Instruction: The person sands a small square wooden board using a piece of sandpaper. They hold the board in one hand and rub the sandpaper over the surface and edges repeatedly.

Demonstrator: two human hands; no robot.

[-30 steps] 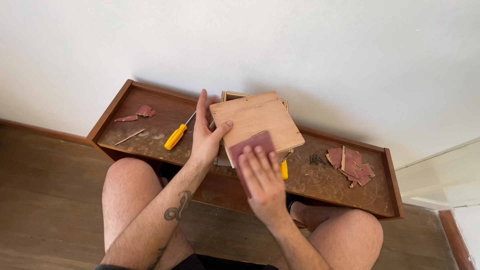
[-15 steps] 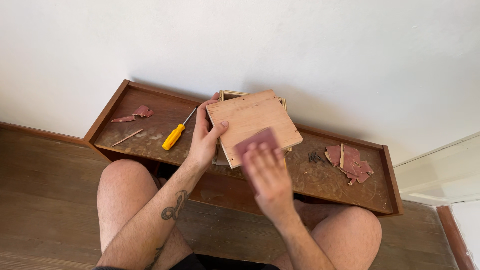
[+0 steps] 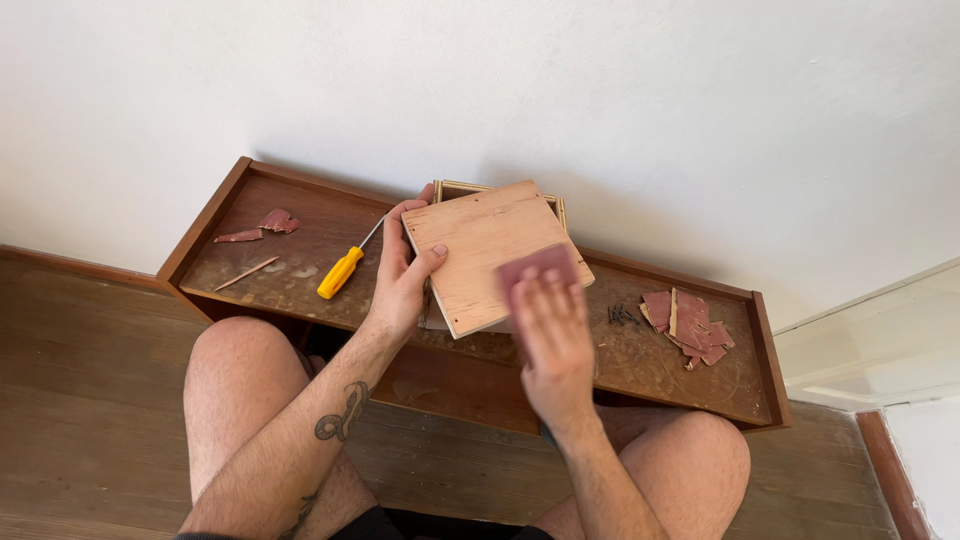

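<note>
Your left hand [image 3: 400, 275] gripped the pale square plywood panel [image 3: 490, 250] (thumb on top), right hand [image 3: 550, 335] fingers pressed flat on reddish sandpaper [image 3: 535, 268].

Bare wood lies open between the yellow-handled screwdriver [image 3: 343, 271] and the reddish sandpaper scraps [image 3: 262, 224], while torn red sandpaper pieces [image 3: 688, 324] and dark nails [image 3: 621, 315] crowd the shelf's right end.

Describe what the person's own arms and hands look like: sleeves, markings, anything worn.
Both forearms are bare, with no sleeves in view. The left forearm carries a dark tattoo of curling, looped lines, with a second dark mark lower down near the picture's edge. The left hand and right hand wear no gloves; no watch or bracelet shows. The right hand is blurred, so rings cannot be ruled out.
</note>
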